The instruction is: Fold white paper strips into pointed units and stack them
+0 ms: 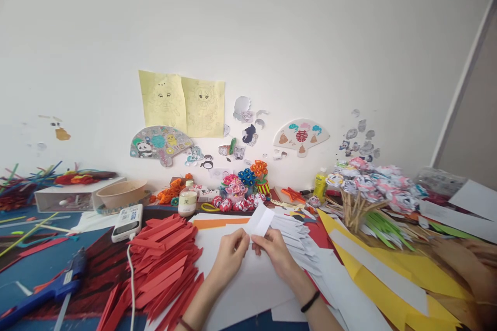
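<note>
Between my two hands is a small folded piece of white paper (261, 219), its upper end sticking up with a crease in it. My left hand (232, 249) pinches its lower left edge with thumb and fingers. On the other edge, my right hand (274, 248) has a similar pinch, and both thumbs nearly meet. Below them lie large white paper sheets (258, 289). A heap of folded red paper strips (166, 258) is left of my left hand. Folded white paper strips (298, 243) fan out just right of my right hand.
At left are a blue glue gun (64, 287) and a white power bank (127, 222) with a cable. A glass bottle (187, 200) stands behind the red strips. Yellow paper (388, 269) and paper flowers on sticks (361, 191) lie right, near another person's blurred arm (462, 264).
</note>
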A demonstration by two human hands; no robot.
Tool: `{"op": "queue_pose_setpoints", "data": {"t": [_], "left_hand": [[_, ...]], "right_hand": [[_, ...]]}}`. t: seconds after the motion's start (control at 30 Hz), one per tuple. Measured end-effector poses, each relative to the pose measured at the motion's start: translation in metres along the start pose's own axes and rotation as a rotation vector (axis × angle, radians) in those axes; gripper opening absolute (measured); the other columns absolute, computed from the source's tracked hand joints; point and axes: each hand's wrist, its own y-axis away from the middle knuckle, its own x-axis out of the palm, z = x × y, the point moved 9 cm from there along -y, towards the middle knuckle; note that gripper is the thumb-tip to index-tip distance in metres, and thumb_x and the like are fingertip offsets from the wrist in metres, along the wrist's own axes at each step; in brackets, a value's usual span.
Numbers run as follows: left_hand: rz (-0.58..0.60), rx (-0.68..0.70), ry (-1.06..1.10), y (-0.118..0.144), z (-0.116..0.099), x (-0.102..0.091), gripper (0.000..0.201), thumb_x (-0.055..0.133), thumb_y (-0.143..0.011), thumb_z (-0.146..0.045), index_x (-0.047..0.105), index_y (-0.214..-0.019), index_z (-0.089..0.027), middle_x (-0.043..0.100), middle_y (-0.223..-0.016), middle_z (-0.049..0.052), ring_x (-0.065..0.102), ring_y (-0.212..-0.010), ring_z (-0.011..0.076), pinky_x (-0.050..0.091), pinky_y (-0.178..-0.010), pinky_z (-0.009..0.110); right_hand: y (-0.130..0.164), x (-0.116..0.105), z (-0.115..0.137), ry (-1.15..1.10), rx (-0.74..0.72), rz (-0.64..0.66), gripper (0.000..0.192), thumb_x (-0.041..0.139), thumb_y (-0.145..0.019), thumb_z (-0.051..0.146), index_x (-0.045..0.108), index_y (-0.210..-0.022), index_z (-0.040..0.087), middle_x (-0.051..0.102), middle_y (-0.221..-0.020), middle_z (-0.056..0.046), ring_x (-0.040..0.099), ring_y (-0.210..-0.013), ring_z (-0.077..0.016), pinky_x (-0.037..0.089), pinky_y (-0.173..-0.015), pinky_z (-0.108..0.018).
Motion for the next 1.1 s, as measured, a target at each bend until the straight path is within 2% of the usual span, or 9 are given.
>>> {"op": "queue_pose_setpoints", "data": {"t": [0.17,0.4,0.53,0.67,0.77,0.83,0.97,1.03,1.1], "left_hand": [[-0.01,-0.038,0.012,-0.003,0.006,-0.008,0.035,0.041,-0.089,-0.039,0.042,-0.061,-0.018,0.042,-0.055,-0.005,0.037,-0.053,0.0104,0.028,-0.052,0.022],[-0.031,-0.027,0.019,-0.004,0.002,-0.013,0.036,0.041,-0.089,-0.039,0.041,-0.059,-0.019,0.043,-0.056,-0.004,0.039,-0.055,0.0111,0.03,-0.055,0.022],[-0.023,-0.019,-0.004,-0.002,-0.003,-0.011,0.035,0.039,-0.089,-0.038,0.042,-0.06,-0.019,0.044,-0.056,-0.004,0.039,-0.055,0.0113,0.03,-0.054,0.022],[-0.008,0.004,-0.021,0.001,-0.008,-0.009,0.038,0.038,-0.09,-0.038,0.043,-0.058,-0.018,0.044,-0.056,-0.003,0.039,-0.055,0.0113,0.03,-0.055,0.022],[0.028,0.003,-0.055,-0.001,-0.007,-0.007,0.042,0.037,-0.09,-0.041,0.047,-0.057,-0.018,0.045,-0.053,-0.003,0.04,-0.053,0.0114,0.03,-0.054,0.022],[0.023,-0.02,-0.095,-0.003,-0.003,-0.011,0.044,0.037,-0.09,-0.043,0.051,-0.057,-0.017,0.045,-0.05,-0.003,0.042,-0.051,0.0119,0.03,-0.054,0.022],[-0.132,-0.027,-0.13,-0.005,-0.005,-0.032,0.032,0.045,-0.087,-0.043,0.06,-0.075,-0.017,0.059,-0.064,0.0,0.047,-0.055,0.0129,0.034,-0.055,0.022],[-0.17,-0.006,-0.108,-0.005,-0.009,-0.037,0.024,0.049,-0.085,-0.04,0.06,-0.084,-0.018,0.062,-0.071,0.001,0.048,-0.057,0.0126,0.036,-0.055,0.022],[-0.183,0.013,-0.107,-0.005,-0.012,-0.037,0.019,0.052,-0.083,-0.036,0.06,-0.084,-0.018,0.062,-0.069,0.0,0.048,-0.055,0.012,0.036,-0.054,0.021]], "right_hand": [[0.0,0.003,-0.004,0.028,0.042,0.014,0.022,0.068,-0.071,0.029,0.065,-0.06,0.01,0.06,-0.054,-0.003,0.05,-0.047,-0.0113,0.038,-0.049,-0.024],[0.001,0.009,0.001,0.008,0.034,0.08,0.017,0.067,-0.071,0.026,0.066,-0.065,0.011,0.061,-0.055,-0.003,0.05,-0.046,-0.0108,0.039,-0.048,-0.023],[0.002,0.012,-0.003,-0.006,0.073,0.106,0.02,0.07,-0.068,0.03,0.065,-0.066,0.011,0.061,-0.054,-0.002,0.05,-0.045,-0.0109,0.039,-0.047,-0.023],[-0.002,0.001,-0.009,0.013,0.088,0.011,0.03,0.069,-0.07,0.04,0.064,-0.071,0.01,0.063,-0.06,-0.004,0.051,-0.046,-0.012,0.039,-0.046,-0.024],[-0.003,-0.013,-0.007,0.032,0.068,-0.101,0.034,0.069,-0.07,0.044,0.063,-0.069,0.011,0.063,-0.063,-0.005,0.054,-0.053,-0.0146,0.041,-0.051,-0.025],[-0.001,-0.015,-0.003,0.027,0.07,-0.118,0.033,0.071,-0.069,0.044,0.064,-0.073,0.012,0.065,-0.068,-0.006,0.058,-0.06,-0.0176,0.043,-0.056,-0.026],[0.005,0.007,0.002,0.015,0.12,0.056,0.035,0.075,-0.065,0.039,0.067,-0.087,0.013,0.068,-0.079,-0.006,0.062,-0.078,-0.0233,0.046,-0.069,-0.03],[0.009,0.02,0.003,0.024,0.136,0.153,0.035,0.076,-0.064,0.039,0.068,-0.086,0.014,0.067,-0.076,-0.005,0.062,-0.079,-0.0232,0.046,-0.07,-0.03],[0.009,0.024,0.003,0.045,0.131,0.165,0.032,0.074,-0.064,0.043,0.067,-0.078,0.015,0.064,-0.069,-0.003,0.06,-0.072,-0.021,0.046,-0.066,-0.029]]}}
